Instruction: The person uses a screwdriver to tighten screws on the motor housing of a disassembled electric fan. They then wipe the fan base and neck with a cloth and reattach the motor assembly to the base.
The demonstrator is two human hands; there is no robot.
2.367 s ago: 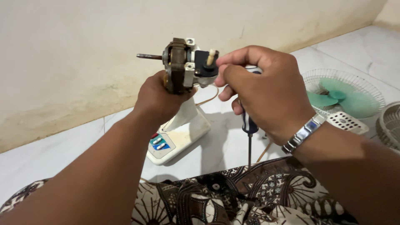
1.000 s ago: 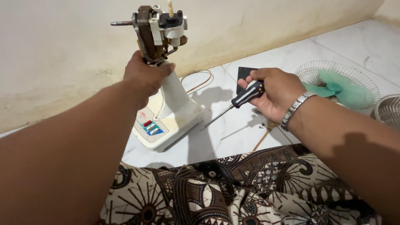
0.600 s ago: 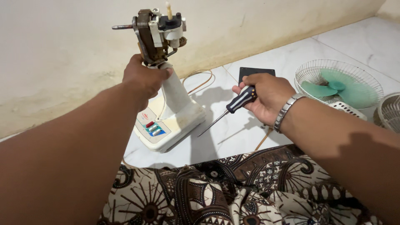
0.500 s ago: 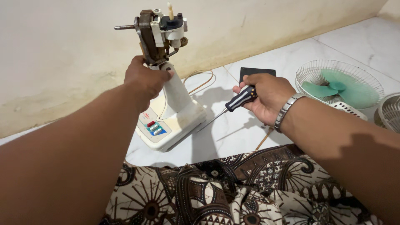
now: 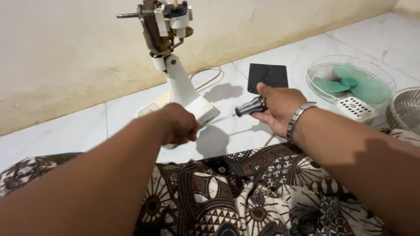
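Right hand (image 5: 280, 107): fingers loosely curled, thumb pointing up, palm cradling the black handle of a screwdriver (image 5: 245, 108). Its thin shaft points toward 9 o'clock, tip close to the white fan stand's base (image 5: 203, 111); contact not clear. Metal bracelet (image 5: 296, 122) on that wrist.

Left hand (image 5: 177, 124): blurred, fingers curled under into a loose fist over the front edge of the base. Whether they grip the base or only rest on it, cannot tell.

From the base a white neck rises toward 12 o'clock to a bare fan motor (image 5: 162, 22), casing off, copper windings visible, shaft sticking out toward 9 o'clock.

Farther out: a flat black square plate (image 5: 267, 78) on the white tile floor (image 5: 65, 131) at 12 o'clock from the right hand. At 2 to 3 o'clock, a wire fan guard (image 5: 350, 78) holding a green blade, a small white vented cover (image 5: 355, 108) beside it, a second guard (image 5: 404, 109) at the frame edge. A thin cord loops behind the stand. Patterned brown cloth (image 5: 245, 196) covers the lap at 6 o'clock.
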